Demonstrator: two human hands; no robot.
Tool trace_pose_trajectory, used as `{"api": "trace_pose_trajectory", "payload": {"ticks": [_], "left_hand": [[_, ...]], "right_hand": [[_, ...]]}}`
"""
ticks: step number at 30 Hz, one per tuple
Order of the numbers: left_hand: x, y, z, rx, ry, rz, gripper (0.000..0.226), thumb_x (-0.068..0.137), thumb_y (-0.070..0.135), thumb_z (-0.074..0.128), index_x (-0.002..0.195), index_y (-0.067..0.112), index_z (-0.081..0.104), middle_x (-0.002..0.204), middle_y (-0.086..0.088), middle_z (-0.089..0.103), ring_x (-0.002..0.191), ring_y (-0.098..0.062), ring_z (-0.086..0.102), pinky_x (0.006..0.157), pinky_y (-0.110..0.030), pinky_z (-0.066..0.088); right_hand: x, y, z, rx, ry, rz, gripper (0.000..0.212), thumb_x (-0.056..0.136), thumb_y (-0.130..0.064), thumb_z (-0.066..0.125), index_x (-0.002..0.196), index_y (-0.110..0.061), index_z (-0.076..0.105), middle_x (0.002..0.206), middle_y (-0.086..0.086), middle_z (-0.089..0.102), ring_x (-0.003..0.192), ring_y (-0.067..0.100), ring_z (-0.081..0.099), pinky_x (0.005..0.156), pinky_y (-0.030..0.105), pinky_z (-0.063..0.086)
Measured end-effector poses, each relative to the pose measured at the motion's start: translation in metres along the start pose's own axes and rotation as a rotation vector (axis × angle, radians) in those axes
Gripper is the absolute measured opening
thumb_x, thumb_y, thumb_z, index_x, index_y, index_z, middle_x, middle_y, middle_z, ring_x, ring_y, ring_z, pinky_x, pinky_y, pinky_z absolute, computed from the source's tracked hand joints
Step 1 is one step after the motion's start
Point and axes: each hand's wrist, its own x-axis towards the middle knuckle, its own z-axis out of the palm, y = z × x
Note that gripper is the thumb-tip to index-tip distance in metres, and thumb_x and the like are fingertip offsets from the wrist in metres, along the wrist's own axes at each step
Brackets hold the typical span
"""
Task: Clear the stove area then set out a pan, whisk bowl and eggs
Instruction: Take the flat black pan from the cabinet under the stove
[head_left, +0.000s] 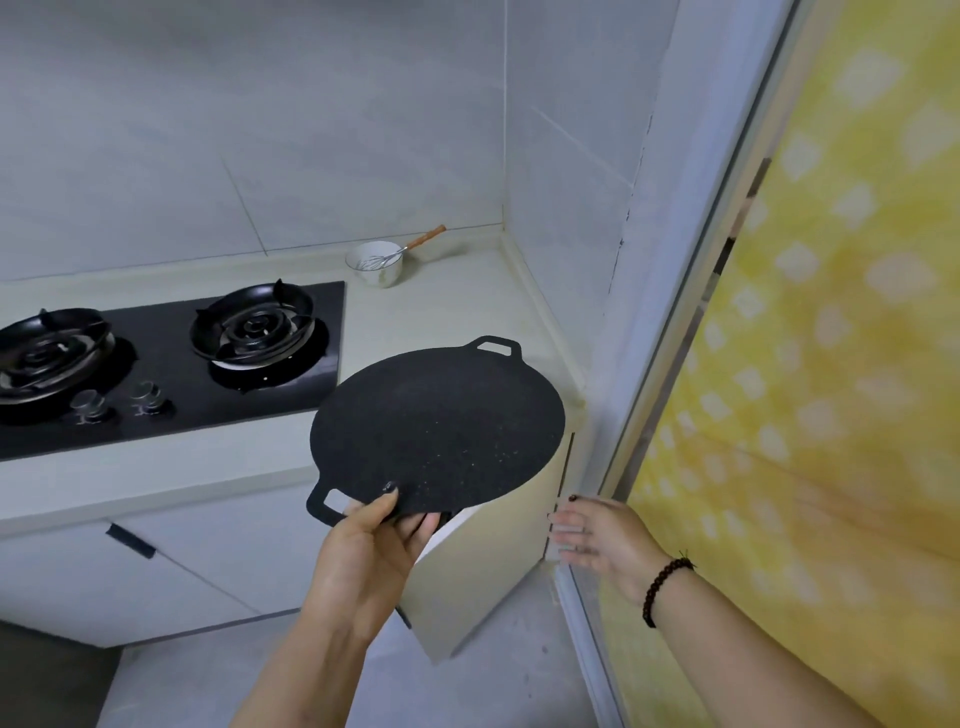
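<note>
- The desk (447, 306) is pale and runs into the tiled corner, with a black two-burner stove (171, 364) set in its left part.
- Cabinet door (483, 561) under the desk's right end is swung open.
- The flat black pan (441, 431) with two loop handles is up in the air, over the desk's front right corner and that open door, tilted a bit.
- Left hand (371, 551) has a grip on the pan's near edge right by a handle, thumb on top, fingers curled under.
- Right hand (597, 535) holds nothing, fingers straight at the door's edge.
- White bowl (375, 263) sits back near the corner with a whisk (395, 255) leaning in it.
- No eggs in sight.
</note>
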Motion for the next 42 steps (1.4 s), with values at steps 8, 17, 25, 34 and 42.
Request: {"api": "trace_pose_trajectory", "payload": {"ticks": [8,17,25,34,42], "left_hand": [[-0.024,0.01,0.017,-0.011,-0.066,0.04,0.042,0.098,0.002,0.039,0.14,0.005,0.045,0.124,-0.014,0.066,0.106,-0.026,0.069,0.093,-0.04,0.052],[-0.022,0.027,0.0,0.034,-0.095,0.07,0.036,0.097,0.001,0.042,0.13,0.011,0.053,0.125,-0.012,0.066,0.107,-0.027,0.068,0.092,-0.038,0.053],[0.007,0.067,-0.032,0.06,-0.152,-0.024,0.011,0.089,0.008,0.054,0.079,0.005,0.059,0.107,-0.012,0.069,0.11,-0.033,0.065,0.101,-0.05,0.047],[0.085,0.145,-0.072,0.265,-0.003,-0.023,0.027,0.088,0.014,0.054,0.111,0.008,0.067,0.103,-0.011,0.068,0.084,-0.024,0.064,0.08,-0.037,0.052],[0.137,0.182,-0.085,0.676,0.104,0.052,0.018,0.098,0.016,0.055,0.107,0.005,0.065,0.097,-0.015,0.075,0.092,-0.032,0.071,0.082,-0.044,0.056]], "right_hand": [[-0.044,-0.048,0.04,0.447,-0.164,-0.155,0.037,0.099,-0.04,0.047,0.116,-0.009,0.059,0.103,0.016,0.071,0.095,0.033,0.07,0.081,0.046,0.056],[-0.054,-0.049,0.083,0.497,-0.144,-0.293,0.022,0.098,-0.009,0.049,0.118,-0.009,0.061,0.115,0.01,0.07,0.1,0.026,0.069,0.069,0.036,0.059],[-0.031,-0.06,0.112,0.485,-0.077,-0.294,0.025,0.098,0.004,0.043,0.106,-0.005,0.064,0.112,0.01,0.07,0.101,0.024,0.067,0.067,0.028,0.059],[-0.005,-0.073,0.124,0.404,-0.076,-0.267,0.025,0.096,0.004,0.046,0.115,-0.002,0.061,0.115,0.014,0.068,0.106,0.029,0.065,0.07,0.031,0.06],[0.007,-0.083,0.144,0.317,-0.145,-0.218,0.027,0.095,0.004,0.045,0.116,-0.001,0.061,0.108,0.014,0.072,0.096,0.026,0.069,0.067,0.03,0.06]]}}
